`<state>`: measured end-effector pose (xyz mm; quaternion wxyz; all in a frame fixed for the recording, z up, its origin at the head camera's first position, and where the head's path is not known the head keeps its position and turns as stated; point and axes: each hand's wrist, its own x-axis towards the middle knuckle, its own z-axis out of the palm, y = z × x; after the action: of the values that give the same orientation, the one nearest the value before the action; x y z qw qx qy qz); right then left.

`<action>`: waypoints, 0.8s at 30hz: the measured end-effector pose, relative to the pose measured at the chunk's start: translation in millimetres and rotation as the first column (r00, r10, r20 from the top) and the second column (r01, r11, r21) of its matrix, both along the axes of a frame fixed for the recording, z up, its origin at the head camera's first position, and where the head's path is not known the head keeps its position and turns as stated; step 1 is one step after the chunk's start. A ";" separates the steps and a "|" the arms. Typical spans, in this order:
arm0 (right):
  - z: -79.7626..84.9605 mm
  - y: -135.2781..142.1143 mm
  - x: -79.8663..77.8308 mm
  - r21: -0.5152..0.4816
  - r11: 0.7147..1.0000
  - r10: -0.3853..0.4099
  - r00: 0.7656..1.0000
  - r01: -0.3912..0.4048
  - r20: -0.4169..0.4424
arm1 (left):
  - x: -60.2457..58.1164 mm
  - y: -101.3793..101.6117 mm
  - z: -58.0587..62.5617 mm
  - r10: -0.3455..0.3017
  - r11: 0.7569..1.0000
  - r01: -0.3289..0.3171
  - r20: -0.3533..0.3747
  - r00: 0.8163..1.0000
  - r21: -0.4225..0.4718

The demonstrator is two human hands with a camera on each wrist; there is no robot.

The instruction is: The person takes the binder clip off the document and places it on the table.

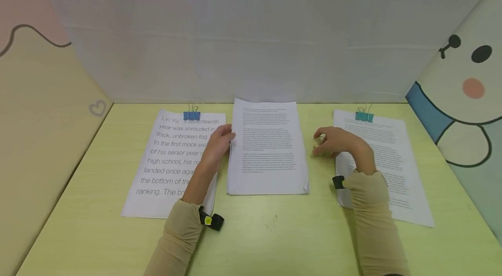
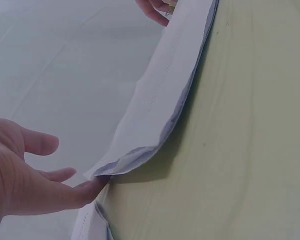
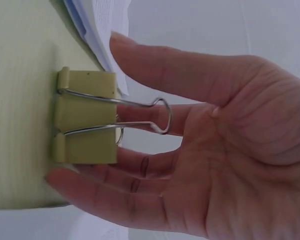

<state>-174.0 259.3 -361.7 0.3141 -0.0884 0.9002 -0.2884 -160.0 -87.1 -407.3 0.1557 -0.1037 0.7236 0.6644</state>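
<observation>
Holding the left hand (image 1: 219, 141) open, touching with fingertips the left edge of a rectangular stack of white printed paper (image 1: 268, 145) on a pale yellow-green tabletop (image 1: 251, 241). Curving the right hand (image 1: 340, 140) around a boxy yellow metal binder clip (image 3: 87, 117) near the stack's right edge, possibly gripping it, possibly only surrounding it, impossible to tell which. Reaching in beige sleeves (image 1: 178, 234) partly over a blue-clipped white large-print paper bundle (image 1: 157, 200) left of the stack and a teal-clipped white small-print paper bundle (image 1: 412, 206) right of it.
</observation>
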 end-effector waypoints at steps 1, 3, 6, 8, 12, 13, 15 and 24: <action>1.9 -1.0 0.7 0.009 1.000 -0.010 1.000 0.010 0.006 | 0.0 -0.5 0.6 0.006 1.000 -0.006 -0.003 1.000 -0.007; 4.7 -2.5 1.8 0.026 0.999 -0.028 1.000 0.028 0.014 | 0.3 -1.5 1.6 0.018 0.999 -0.018 -0.010 1.000 -0.029; 7.6 -4.0 2.8 0.044 0.998 -0.049 0.999 0.048 0.011 | 1.6 -2.9 4.5 0.025 0.998 -0.027 -0.030 0.999 -0.051; 9.1 -4.5 3.6 0.054 0.997 -0.051 0.999 0.052 -0.008 | 3.1 -4.0 7.6 0.026 0.998 -0.029 -0.052 0.998 -0.056; 12.4 -5.4 5.6 0.076 0.997 -0.020 0.995 0.028 -0.101 | 5.3 -6.8 16.2 0.037 0.998 -0.042 -0.101 0.994 -0.047; 13.3 -5.8 5.9 0.078 0.997 -0.015 0.992 0.025 -0.128 | 5.3 -7.8 18.1 0.039 0.998 -0.045 -0.114 0.993 -0.049; 14.3 -6.5 5.8 0.080 0.996 -0.010 0.984 0.025 -0.179 | 5.4 -10.3 21.9 0.047 0.996 -0.057 -0.133 0.990 -0.070; 16.4 -11.3 4.2 0.008 0.999 -0.039 0.957 0.043 -0.288 | 9.4 -28.5 32.9 0.010 0.967 -0.055 -0.177 0.984 -0.249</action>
<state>-169.8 247.9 -345.3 0.1742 -0.1085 0.9400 -0.2727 -150.6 -115.7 -374.4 0.0664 -0.0763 0.8114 0.5756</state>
